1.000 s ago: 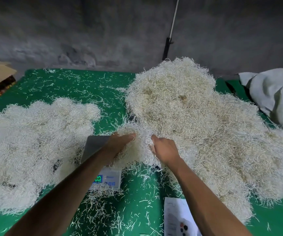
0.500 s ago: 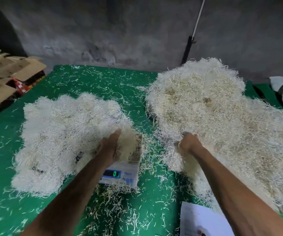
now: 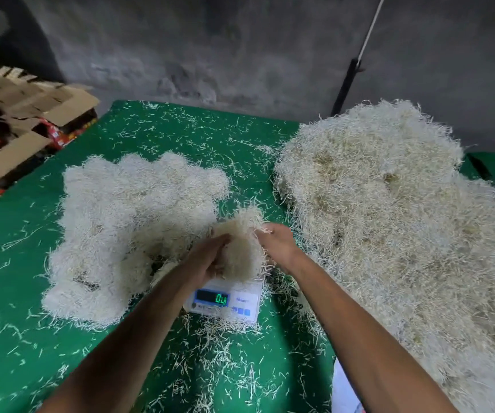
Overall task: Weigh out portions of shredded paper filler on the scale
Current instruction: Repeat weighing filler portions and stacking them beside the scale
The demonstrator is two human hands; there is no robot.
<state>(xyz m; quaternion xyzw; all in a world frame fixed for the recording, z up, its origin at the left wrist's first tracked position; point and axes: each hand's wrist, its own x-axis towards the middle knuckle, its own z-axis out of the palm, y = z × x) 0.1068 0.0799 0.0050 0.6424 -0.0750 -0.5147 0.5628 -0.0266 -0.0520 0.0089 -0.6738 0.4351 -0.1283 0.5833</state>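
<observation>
Filler clump (image 3: 241, 248) sits over the scale (image 3: 225, 302), grasped between both hands: left hand (image 3: 207, 257) curls round its near left side, right hand (image 3: 279, 244) pinches its right edge. Small pile (image 3: 133, 228) lies left, big pile (image 3: 395, 228) right, on the green bench (image 3: 22, 263).

- Two bare forearms come in from the bottom edge of the view, no sleeves showing anywhere along them.
- Left hand (image 3: 207, 257): bare, no glove, ring or band to be seen.
- Right hand (image 3: 279, 244): bare likewise, wrist without watch or bracelet.
- Both arms are slim and long, narrowing toward the wrists.
- No clothing appears in view.
</observation>
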